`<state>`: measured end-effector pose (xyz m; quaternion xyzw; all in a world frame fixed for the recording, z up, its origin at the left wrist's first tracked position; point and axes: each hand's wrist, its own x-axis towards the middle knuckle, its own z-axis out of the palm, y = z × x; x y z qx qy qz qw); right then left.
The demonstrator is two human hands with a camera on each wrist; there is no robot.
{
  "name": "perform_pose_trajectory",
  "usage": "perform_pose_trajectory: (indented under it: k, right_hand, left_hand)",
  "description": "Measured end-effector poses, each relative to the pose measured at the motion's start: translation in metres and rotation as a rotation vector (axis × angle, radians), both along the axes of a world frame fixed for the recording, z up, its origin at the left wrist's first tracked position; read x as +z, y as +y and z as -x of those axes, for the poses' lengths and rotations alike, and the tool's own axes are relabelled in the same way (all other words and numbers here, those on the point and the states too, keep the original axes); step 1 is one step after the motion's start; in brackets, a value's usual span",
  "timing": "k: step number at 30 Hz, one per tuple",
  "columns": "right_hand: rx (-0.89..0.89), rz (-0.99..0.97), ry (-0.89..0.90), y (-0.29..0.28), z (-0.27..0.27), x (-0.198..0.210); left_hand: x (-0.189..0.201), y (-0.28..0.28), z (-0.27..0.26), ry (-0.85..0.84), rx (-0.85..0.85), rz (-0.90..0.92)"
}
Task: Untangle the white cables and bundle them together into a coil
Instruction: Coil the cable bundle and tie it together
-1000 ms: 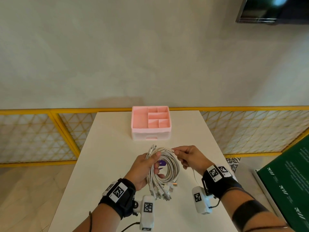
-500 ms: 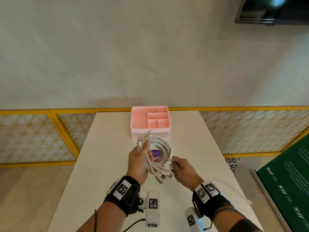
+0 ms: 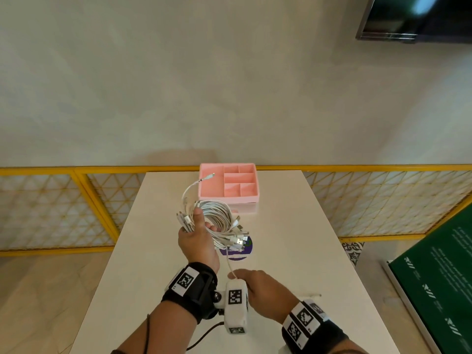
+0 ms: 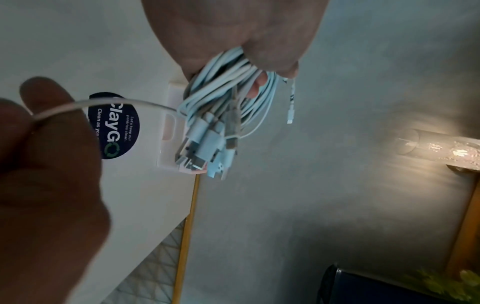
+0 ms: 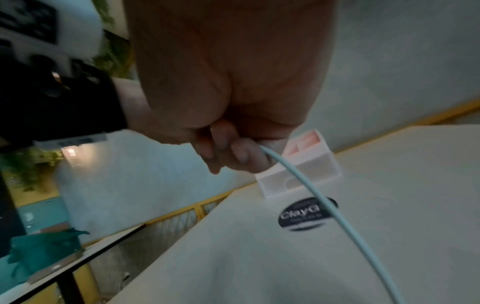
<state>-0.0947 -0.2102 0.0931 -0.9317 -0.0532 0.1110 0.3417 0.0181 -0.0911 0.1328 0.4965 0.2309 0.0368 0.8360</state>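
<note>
- Risk: the single strand (image 3: 229, 264) runs tight from the coil (image 3: 217, 218) down to the right hand (image 3: 265, 292). If this hand pulls harder, I think it can drag loops out of the left hand (image 3: 196, 241) and the coil will open.
- Risk: many plug ends (image 4: 202, 152) hang loose under the left hand. They can catch on each other or on the strand when it is wound around, and this would make a new tangle.
- Risk: one cable end (image 3: 207, 177) sticks up beyond the left hand, over the pink organizer (image 3: 251, 198). It is not under the thumb, so it may slip free from the bundle.
- Left hand: it is clenched around the coil of white cables, thumb on the near side, fingers passing through the loops. It holds the coil in the air above the desk (image 3: 293, 238), in front of the organizer.
- Right hand: it is closed, and the fingertips (image 5: 249, 156) pinch the single strand. The hand is near the body, close beside the left wrist, lower than the coil.
- The strand goes on past the right hand; its far end (image 3: 313, 294) lies on the desk just to the right of this hand.
- A round dark sticker (image 3: 238, 251) lies on the desk between the two hands, under the hanging plugs.
</note>
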Motion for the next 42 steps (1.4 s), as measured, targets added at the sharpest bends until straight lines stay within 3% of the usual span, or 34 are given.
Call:
perform_pose_trajectory:
  k: [4,9,16,20,23,33,37,42]
  right_hand:
    - [0.139,0.14,-0.105,0.008,-0.009,0.036]
    - [0.241,0.234,-0.085,0.006,-0.033,0.08]
    - [0.096,0.229,-0.09,-0.019,-0.058,0.119]
    - [-0.05,0.118,-0.178,-0.041,-0.067,0.115]
    - [-0.109,-0.04,-0.112,-0.061,-0.071,0.097]
    - [-0.358,-0.438,-0.092,-0.066,-0.044,0.049]
    - [-0.524,-0.687,-0.095,-0.047,-0.035,0.043]
    - [-0.57,-0.637,-0.16,-0.047,-0.035,0.034]
  left_hand:
    - [-0.009,0.001,0.005,-0.067,-0.043,-0.185]
    - [-0.029,-0.001,0.019,-0.131,-0.337,-0.394]
    - [-0.028,-0.005,0.038,-0.129,-0.771,-0.313]
    - [-0.023,-0.002,0.043,-0.148,-0.92,-0.241]
    - [-0.017,0.001,0.045,-0.137,-0.993,-0.177]
    - [-0.007,0.004,0.03,-0.01,-0.869,0.149]
    - [0.001,0.001,0.028,-0.042,-0.792,0.15]
    - [0.0,0.007,0.01,-0.026,-0.599,0.166]
